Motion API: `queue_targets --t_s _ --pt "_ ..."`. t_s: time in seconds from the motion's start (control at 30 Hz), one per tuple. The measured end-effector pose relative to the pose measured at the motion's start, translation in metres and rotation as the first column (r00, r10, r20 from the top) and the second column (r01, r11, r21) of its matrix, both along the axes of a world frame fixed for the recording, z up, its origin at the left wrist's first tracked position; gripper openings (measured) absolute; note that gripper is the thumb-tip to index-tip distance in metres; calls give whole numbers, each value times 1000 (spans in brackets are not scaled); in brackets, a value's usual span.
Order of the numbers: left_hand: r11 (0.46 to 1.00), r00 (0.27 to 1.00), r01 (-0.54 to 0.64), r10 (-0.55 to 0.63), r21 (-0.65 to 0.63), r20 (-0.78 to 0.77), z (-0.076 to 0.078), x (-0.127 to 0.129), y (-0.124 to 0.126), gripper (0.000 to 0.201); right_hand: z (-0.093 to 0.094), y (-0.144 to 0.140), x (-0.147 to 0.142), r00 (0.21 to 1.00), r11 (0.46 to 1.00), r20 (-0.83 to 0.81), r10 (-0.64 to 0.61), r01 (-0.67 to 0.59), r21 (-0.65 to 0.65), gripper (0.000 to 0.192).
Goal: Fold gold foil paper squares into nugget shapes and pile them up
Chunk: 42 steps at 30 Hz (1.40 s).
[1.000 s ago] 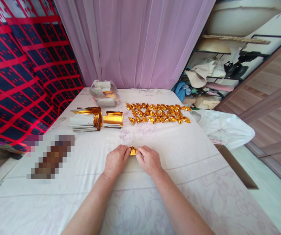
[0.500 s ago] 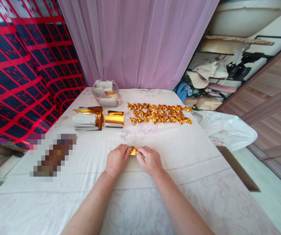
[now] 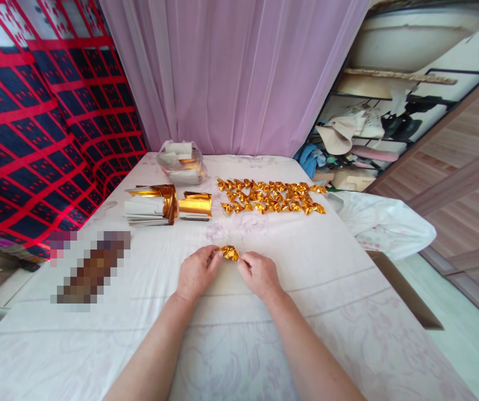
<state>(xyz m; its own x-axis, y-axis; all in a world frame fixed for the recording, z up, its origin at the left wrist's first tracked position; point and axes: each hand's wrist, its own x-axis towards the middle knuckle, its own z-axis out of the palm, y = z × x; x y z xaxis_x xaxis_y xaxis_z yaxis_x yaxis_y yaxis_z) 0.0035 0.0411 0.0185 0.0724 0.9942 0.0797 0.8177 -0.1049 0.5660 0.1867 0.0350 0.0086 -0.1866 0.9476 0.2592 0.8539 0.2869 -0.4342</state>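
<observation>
A folded gold foil paper ingot (image 3: pixel 230 253) is between my hands over the near middle of the table. My left hand (image 3: pixel 198 270) pinches its left end between thumb and fingers. At the opposite end, my right hand (image 3: pixel 260 274) has its fingertips closed on the tip. Beyond them, finished-looking gold foil pieces (image 3: pixel 273 197) of the same kind lie in rows. To their left are a small stack of gold foil sheets (image 3: pixel 195 205) and a larger stack of sheets (image 3: pixel 150 211) showing pale backs and gold faces.
A clear plastic bag (image 3: pixel 181 161) with more sheets stands at the back. A patterned white cloth covers the table (image 3: pixel 231 345). A blurred-out item (image 3: pixel 95 267) lies at left. A white plastic bag (image 3: pixel 390 220) and a cardboard box (image 3: pixel 406 289) are off the right edge.
My hands have drawn slightly apart, and more of the foil ingot shows between them, now fuller and more rounded. The view has shifted a little.
</observation>
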Motion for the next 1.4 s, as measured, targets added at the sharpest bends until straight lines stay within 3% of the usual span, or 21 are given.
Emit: queue_targets --t_s 0.2,0.53,0.83,0.97,1.17,1.4 --pt "1000 999 -21 20 20 50 -5 -2 2 25 -6 3 5 994 996 -64 -84 86 26 27" --pt "999 997 -41 40 14 68 -9 -1 3 22 -7 2 5 991 988 17 -129 127 82 25" --pt "999 991 -45 42 22 128 -6 -6 6 30 3 32 48 918 916 -20 -397 398 45 27" --pt "997 983 -66 60 30 173 -7 -8 9 35 12 47 72 840 838 66 -538 542 -64 27" --pt "994 974 -104 97 26 206 -13 -10 12 41 14 66 105 745 740 103 -660 667 -87 27" --pt "993 970 -114 106 22 218 -16 -12 13 40 15 86 155 534 529 100 -839 845 -72 35"
